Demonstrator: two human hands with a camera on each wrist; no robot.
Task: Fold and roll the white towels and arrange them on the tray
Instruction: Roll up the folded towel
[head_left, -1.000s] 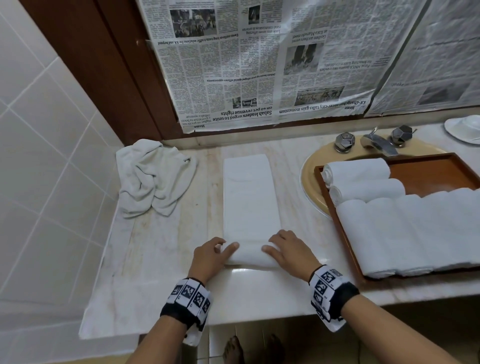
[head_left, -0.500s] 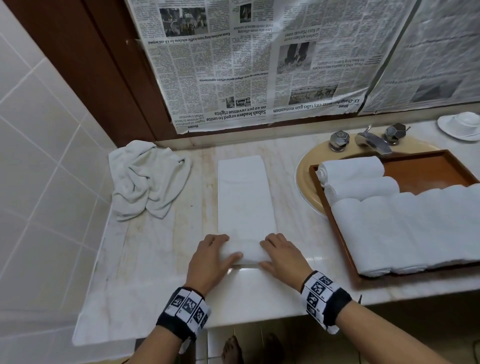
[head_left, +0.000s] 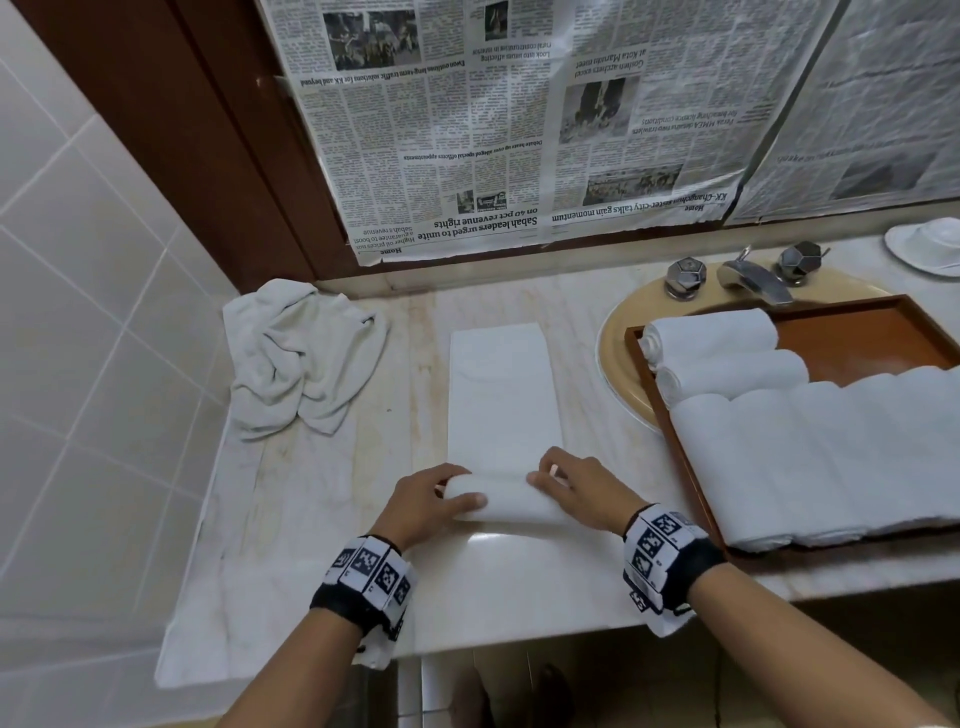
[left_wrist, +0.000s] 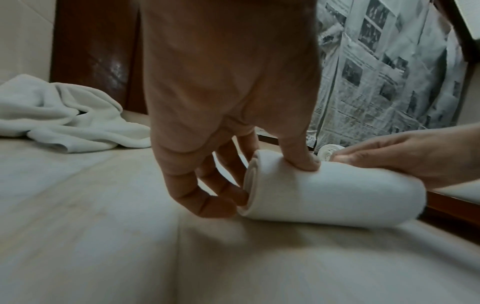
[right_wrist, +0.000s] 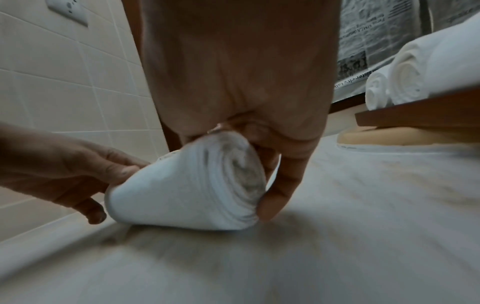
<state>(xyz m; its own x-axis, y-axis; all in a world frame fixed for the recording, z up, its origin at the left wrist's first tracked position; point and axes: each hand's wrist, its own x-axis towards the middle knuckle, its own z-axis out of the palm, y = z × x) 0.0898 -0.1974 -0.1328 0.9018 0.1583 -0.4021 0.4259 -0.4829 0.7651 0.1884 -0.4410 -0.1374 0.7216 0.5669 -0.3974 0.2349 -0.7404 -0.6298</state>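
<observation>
A white towel (head_left: 503, 400), folded into a long strip, lies on the marble counter (head_left: 291, 519). Its near end is wound into a roll (head_left: 506, 501) (left_wrist: 335, 197) (right_wrist: 192, 189). My left hand (head_left: 431, 501) (left_wrist: 233, 123) grips the roll's left end, thumb pressed on top and fingers curled round the end. My right hand (head_left: 576, 493) (right_wrist: 246, 82) grips the right end the same way. A wooden tray (head_left: 872, 338) on the right holds several rolled white towels (head_left: 831, 457).
A crumpled white towel (head_left: 296, 358) (left_wrist: 59, 117) lies at the back left of the counter, by the tiled wall. The tray sits over a yellow sink (head_left: 623, 353) with a chrome tap (head_left: 753, 278). Newspaper (head_left: 519, 119) covers the wall behind. A white dish (head_left: 930, 244) stands far right.
Both hands have rolled the towel's near end away from me. The roll is thicker and the flat strip beyond it is shorter.
</observation>
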